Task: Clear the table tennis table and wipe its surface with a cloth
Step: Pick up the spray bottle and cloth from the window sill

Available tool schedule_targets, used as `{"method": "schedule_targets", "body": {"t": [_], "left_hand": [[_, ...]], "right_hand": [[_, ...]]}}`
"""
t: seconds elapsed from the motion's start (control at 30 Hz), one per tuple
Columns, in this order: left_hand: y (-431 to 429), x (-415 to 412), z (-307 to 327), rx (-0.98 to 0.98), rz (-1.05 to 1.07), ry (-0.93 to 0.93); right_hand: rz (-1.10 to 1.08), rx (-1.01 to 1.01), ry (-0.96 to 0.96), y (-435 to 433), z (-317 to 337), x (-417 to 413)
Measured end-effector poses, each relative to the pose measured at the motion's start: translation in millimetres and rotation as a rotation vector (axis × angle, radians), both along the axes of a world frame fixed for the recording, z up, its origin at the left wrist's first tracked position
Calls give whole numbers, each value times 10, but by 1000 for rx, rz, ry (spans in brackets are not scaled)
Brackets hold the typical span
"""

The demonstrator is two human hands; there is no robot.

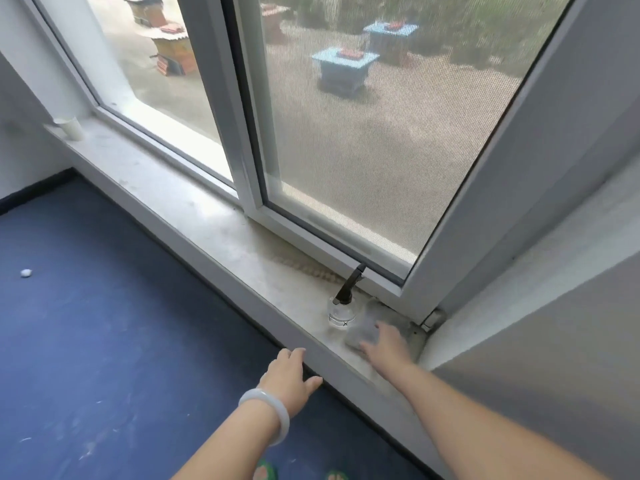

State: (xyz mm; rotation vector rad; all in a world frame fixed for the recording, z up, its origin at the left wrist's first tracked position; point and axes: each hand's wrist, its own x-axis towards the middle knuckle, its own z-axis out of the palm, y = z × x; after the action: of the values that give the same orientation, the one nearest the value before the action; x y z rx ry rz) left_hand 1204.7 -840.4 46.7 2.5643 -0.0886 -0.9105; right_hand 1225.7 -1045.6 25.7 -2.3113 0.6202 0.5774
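A grey cloth (363, 327) lies on the right end of the white windowsill (214, 216), beside a clear spray bottle (342, 311) with a black nozzle. My right hand (386, 346) rests on the cloth with its fingers spread over it. My left hand (292, 375) hovers open in front of the sill's edge, wearing a pale bangle on the wrist. The table tennis table is not in view.
A white paper cup (71, 126) stands at the sill's far left end. The window sash (540, 161) is swung open inward on the right, above the cloth. Blue floor (104, 323) lies below, with a small white crumpled scrap (26, 273) on it.
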Motion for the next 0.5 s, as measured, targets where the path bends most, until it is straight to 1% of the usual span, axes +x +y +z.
{"method": "schedule_targets", "body": {"t": [0.07,0.23,0.37,0.5], "left_hand": [[-9,131,-100,-28,-33,8],[2,433,-319,-62,-93,2],[15,532,-494,-75,-120,11],[23,519,-594,-82,-150,46]], "right_hand": [[-6,-58,-3,6,-110,100],[51,-234,77,28,-396,275],[47,-370,10,59,-522,265],[-26,-304,-66,30,-607,189]]}}
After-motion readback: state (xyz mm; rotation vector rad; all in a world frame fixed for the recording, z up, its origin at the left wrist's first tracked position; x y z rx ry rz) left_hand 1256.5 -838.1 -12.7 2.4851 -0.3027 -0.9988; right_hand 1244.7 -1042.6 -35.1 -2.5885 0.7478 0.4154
